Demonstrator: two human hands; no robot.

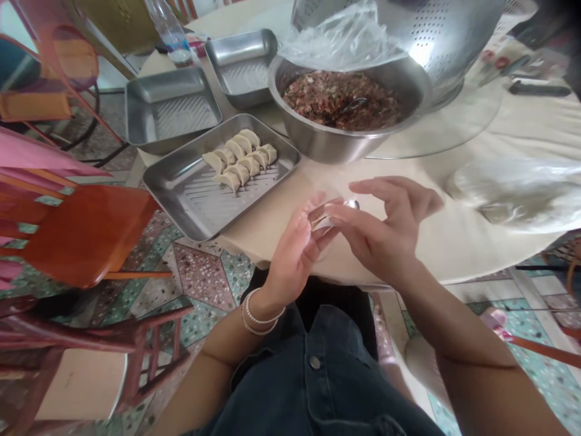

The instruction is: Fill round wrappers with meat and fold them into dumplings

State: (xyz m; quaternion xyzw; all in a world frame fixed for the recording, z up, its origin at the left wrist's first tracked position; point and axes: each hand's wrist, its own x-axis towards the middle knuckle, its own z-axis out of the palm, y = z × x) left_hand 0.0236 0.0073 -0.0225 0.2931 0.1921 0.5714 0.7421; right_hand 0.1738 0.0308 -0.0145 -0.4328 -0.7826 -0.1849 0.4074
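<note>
My left hand [294,251] is raised over the near table edge, palm up, with curled fingers spaced apart and whitish smears on them. My right hand [385,227] meets it from the right; its index finger and thumb reach the left fingertips, and its other fingers stand apart. A small shiny metal spot [351,204] shows at the right index finger, perhaps a ring. I make out nothing held between the hands, though the fingers blur slightly. Beyond them, two rows of dumplings [240,158] lie in a metal tray [193,215].
A steel bowl [336,145] holds minced filling [318,97] with a metal utensil, under a bunched plastic bag [342,39]. Two more metal trays [172,112] [242,63] stand behind. A colander [454,36], a knife [540,89] and a bagged pale mass [517,194] are rightward. Chairs [86,233] stand left.
</note>
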